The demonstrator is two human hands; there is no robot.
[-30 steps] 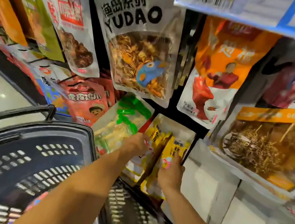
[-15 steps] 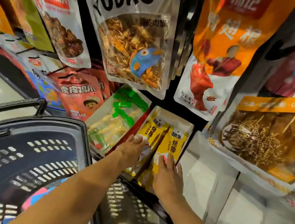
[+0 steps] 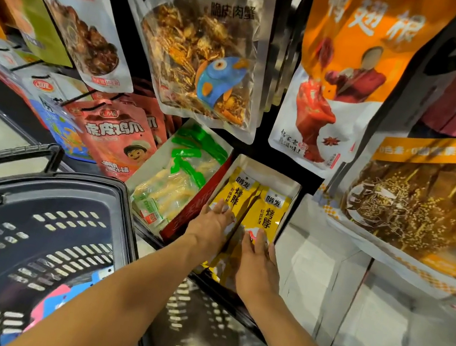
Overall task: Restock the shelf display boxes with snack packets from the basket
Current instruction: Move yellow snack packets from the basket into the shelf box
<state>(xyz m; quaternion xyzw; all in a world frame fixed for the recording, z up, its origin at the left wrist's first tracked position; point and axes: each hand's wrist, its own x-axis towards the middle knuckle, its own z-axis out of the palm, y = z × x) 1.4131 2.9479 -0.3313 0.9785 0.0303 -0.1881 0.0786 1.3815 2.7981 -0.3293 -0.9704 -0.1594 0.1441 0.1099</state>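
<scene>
Two rows of yellow snack packets (image 3: 270,210) stand in a white display box (image 3: 269,169) on the low shelf. My left hand (image 3: 210,227) lies flat on the left row of yellow packets (image 3: 236,194), fingers spread against its front packet. My right hand (image 3: 256,257) presses flat on the lower part of the right row, fingers apart. Neither hand visibly grips a packet. The black plastic basket (image 3: 30,230) sits at lower left, with a pink and blue packet (image 3: 60,300) showing inside under my left forearm.
A red box with clear green-printed packets (image 3: 180,177) stands just left of the yellow ones. Pink bags (image 3: 118,136) hang further left. Large hanging bags (image 3: 201,56) crowd the space above. White boxes (image 3: 378,312) sit to the right.
Both hands slid down from the packets' tops to their lower halves and now rest flat. The view has moved closer to the shelf, and the yellow packets stand straighter in the box.
</scene>
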